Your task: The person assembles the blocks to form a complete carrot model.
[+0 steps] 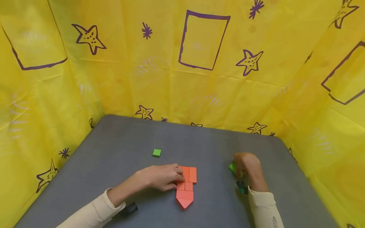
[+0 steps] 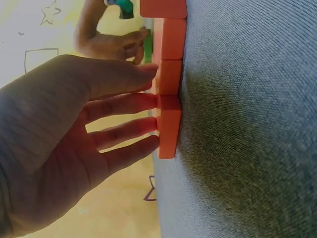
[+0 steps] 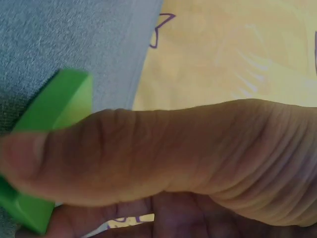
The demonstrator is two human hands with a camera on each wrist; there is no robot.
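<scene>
Several orange-red blocks [image 1: 188,186] lie flat together in one joined shape, with a pointed block [image 1: 184,202] at the near end. My left hand [image 1: 161,177] rests its fingertips on the upper left of that shape; in the left wrist view its fingers are fairly straight against the blocks [image 2: 171,124]. Off to the right, my right hand [image 1: 248,164] pinches a green block [image 1: 232,168] at the table surface. The right wrist view shows the thumb [image 3: 74,158] across this green block [image 3: 54,99], covering its middle. Some orange blocks are partly hidden under the left fingers.
A small green square block [image 1: 156,153] lies beyond the left hand on the grey table [image 1: 125,142]. The wrists wear dark devices, seen at the left strap [image 1: 131,208] and the right one [image 1: 242,187]. Yellow patterned cloth [image 1: 159,82] surrounds the table.
</scene>
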